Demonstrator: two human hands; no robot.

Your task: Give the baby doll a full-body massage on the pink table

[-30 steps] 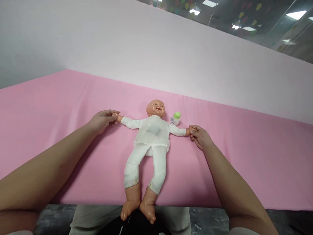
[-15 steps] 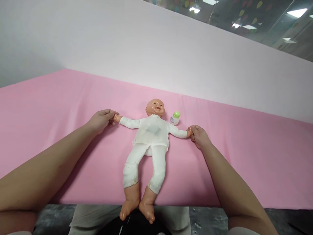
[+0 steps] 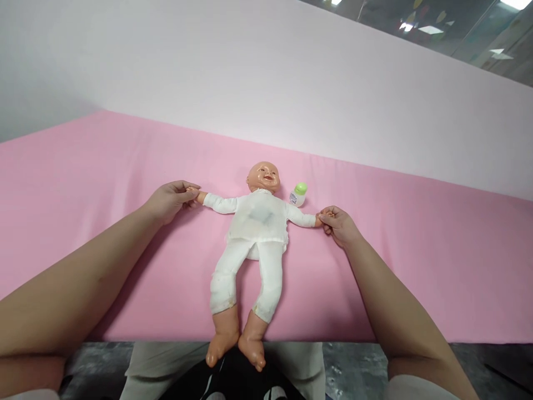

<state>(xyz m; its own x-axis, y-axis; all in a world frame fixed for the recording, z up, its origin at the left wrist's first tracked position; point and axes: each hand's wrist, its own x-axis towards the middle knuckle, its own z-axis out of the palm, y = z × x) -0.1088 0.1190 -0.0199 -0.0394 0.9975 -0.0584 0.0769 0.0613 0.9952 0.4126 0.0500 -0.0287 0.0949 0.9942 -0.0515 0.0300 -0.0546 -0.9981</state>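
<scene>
A baby doll (image 3: 259, 222) with a white cloth body lies on its back, head away from me, arms stretched out to both sides. My left hand (image 3: 172, 200) is closed on the doll's hand at the left, thumb on top. At the right, my right hand (image 3: 339, 224) pinches the doll's other hand between thumb and fingers. A small bottle with a green cap (image 3: 298, 194) lies tilted beside the doll's head, above the arm on the right. The doll's bare feet (image 3: 237, 341) hang over the near edge.
The doll rests on a pink-covered table (image 3: 416, 250). A white wall (image 3: 250, 72) rises along the far side, with a glass pane (image 3: 458, 39) above it at the right. My legs and the dark floor (image 3: 353, 369) show below the near edge.
The view has tipped down a little, so everything sits slightly higher or shifted. Both hands still hold the doll's hands, with small shifts of the fingers.
</scene>
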